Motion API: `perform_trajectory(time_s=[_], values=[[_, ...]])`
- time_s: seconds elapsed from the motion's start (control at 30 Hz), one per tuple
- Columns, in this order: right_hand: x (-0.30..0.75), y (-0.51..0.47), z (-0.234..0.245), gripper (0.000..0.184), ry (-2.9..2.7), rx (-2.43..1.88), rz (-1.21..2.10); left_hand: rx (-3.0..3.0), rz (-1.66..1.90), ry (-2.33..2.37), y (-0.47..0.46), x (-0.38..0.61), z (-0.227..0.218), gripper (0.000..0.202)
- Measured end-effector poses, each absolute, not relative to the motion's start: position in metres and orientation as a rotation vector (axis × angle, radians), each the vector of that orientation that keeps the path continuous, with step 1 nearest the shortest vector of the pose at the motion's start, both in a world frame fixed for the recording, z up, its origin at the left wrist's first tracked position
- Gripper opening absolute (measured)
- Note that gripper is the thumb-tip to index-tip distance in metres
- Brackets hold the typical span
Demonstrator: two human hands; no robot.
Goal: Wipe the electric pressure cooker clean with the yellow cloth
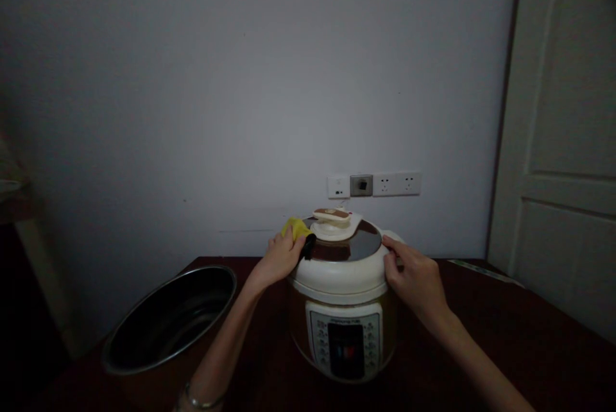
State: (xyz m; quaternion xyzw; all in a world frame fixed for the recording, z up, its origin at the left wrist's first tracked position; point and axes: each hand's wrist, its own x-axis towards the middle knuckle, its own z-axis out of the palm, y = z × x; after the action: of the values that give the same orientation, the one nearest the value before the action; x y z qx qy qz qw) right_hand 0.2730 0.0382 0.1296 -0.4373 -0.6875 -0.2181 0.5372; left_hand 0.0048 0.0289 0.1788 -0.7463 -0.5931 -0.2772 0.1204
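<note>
A white electric pressure cooker stands upright on the dark red table, its control panel facing me. Its lid is on, with a raised handle at the top. Against the lid's left side, my left hand is closed on a yellow cloth with a black part hanging over the rim. On the opposite side, my right hand grips the lid's right edge with curled fingers. The underside of that grip is hidden.
To the left, a large dark inner pot with a shiny rim sits tilted on the table. Sockets and a switch are on the wall behind. A pale flat strip lies at the back right, near a door.
</note>
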Motion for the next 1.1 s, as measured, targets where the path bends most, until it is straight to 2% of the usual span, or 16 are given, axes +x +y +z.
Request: perform_trajectory(time_s=[0.1, 0.37, 0.6, 0.7, 0.83, 0.93, 1.1], values=[[0.273, 0.037, 0.131, 0.030, -1.655, -1.051, -0.539, -1.966, -0.792, -1.820, 0.003, 0.025, 0.171, 0.059], [0.273, 0.034, 0.136, 0.030, -1.688, -1.077, -0.515, -1.867, -0.753, -1.710, -0.046, 0.082, 0.167, 0.055], [0.283, 0.034, 0.148, 0.030, -1.768, -1.063, -0.279, -1.892, -0.854, -1.683, -0.050, 0.101, 0.158, 0.056], [0.279, 0.019, 0.156, 0.033, -1.717, -1.051, -0.405, -2.032, -1.047, -1.668, -0.053, 0.089, 0.161, 0.051], [0.246, -0.025, 0.163, 0.038, -1.766, -0.828, -0.603, -2.236, -1.536, -1.643, -0.054, 0.062, 0.174, 0.040], [0.209, -0.051, 0.166, 0.035, -1.903, -0.740, -0.596, -2.333, -1.885, -1.629, -0.049, 0.041, 0.188, 0.034], [0.162, -0.042, 0.169, 0.053, -2.157, -0.752, -0.543, -2.264, -2.236, -1.611, -0.022, 0.002, 0.195, 0.031]])
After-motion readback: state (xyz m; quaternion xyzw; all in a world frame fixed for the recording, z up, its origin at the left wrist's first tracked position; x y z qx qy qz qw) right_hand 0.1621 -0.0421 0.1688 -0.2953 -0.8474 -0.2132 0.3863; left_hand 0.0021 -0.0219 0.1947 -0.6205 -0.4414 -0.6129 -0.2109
